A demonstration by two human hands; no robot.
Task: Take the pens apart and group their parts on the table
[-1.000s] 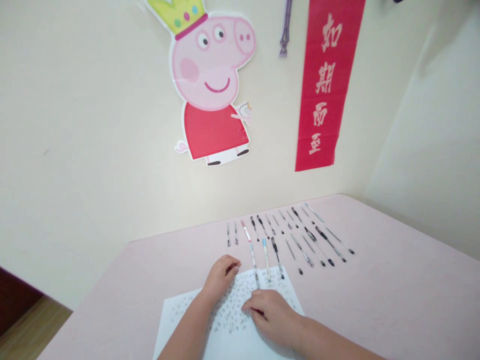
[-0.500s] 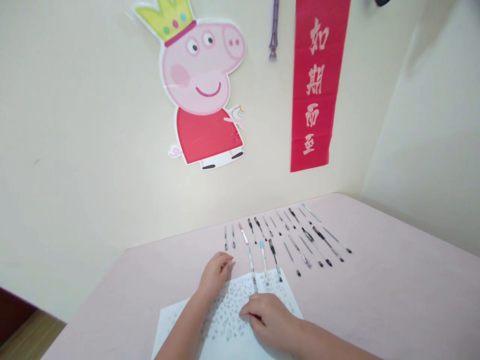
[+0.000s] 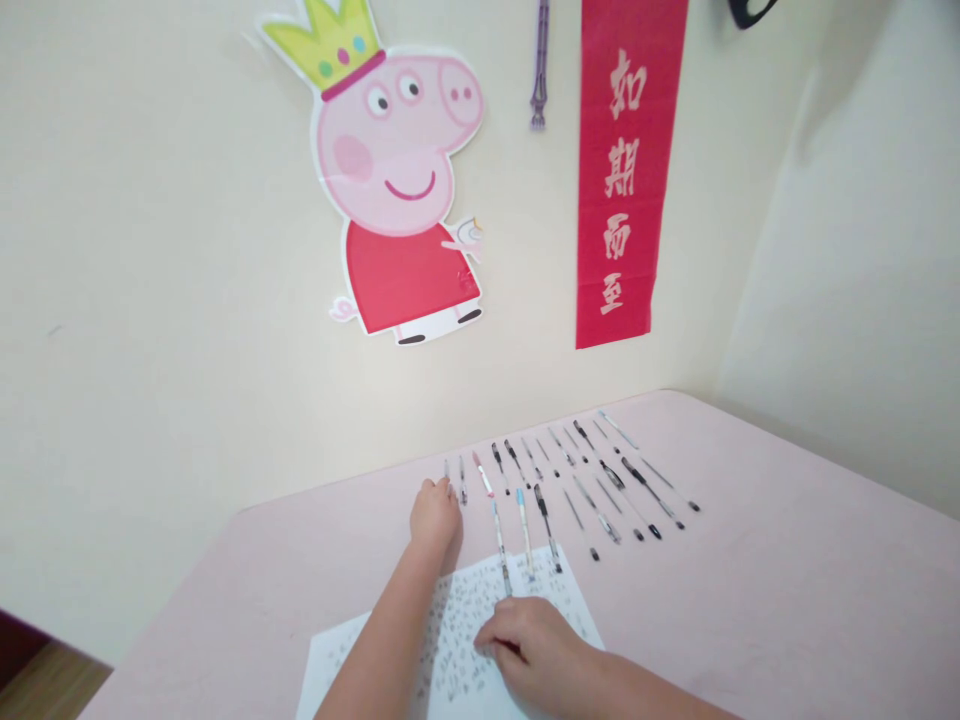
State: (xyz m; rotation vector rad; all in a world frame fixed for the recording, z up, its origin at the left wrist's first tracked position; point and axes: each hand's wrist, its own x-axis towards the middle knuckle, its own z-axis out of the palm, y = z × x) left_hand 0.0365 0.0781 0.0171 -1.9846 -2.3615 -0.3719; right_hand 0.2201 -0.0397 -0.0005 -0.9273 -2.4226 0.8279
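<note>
Fingers (image 3: pixel 429 492) of the left hand (image 3: pixel 435 518), curled, have left the paper (image 3: pixel 465 610) for the leftmost pen (image 3: pixel 448 468); grasp unclear.

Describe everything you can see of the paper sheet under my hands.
The sheet is white, thin paper, covered in rows of small dark handwritten marks. It lies flat and skewed on the pink table, its near part cut off by the picture's bottom edge. The right hand rests on it, and the left forearm crosses over it. The tips of three pens overlap its far edge.
</note>
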